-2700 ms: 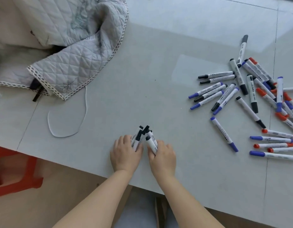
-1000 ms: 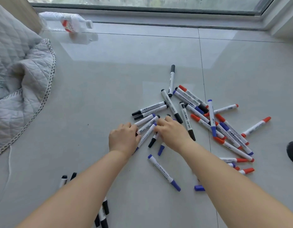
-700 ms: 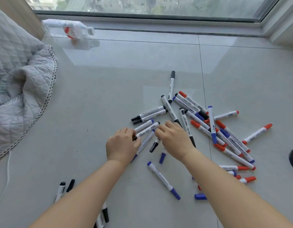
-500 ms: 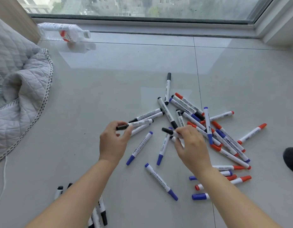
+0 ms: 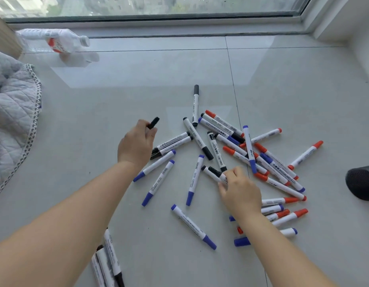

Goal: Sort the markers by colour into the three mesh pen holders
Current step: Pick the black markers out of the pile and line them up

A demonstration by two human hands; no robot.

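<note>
With one black marker [image 5: 153, 123] gripped in the left hand [image 5: 136, 145] and two more pinched by the right hand [image 5: 239, 191] mid-floor, remaining black-capped ones [image 5: 197, 136] should be gathered before any holder, none visible, is sought.

black-capped marker [image 5: 217, 151], centre: "deli" on barrel
other marker barrels: small print, unreadable
bottle [image 5: 53, 41], 10 o'clock: red label, unreadable

Glossy grey tiled floor [image 5: 117, 90]: scattered markers [image 5: 237, 154], lying plastic bottle [image 5: 53, 41], quilted blanket [image 5: 13, 112].
</note>
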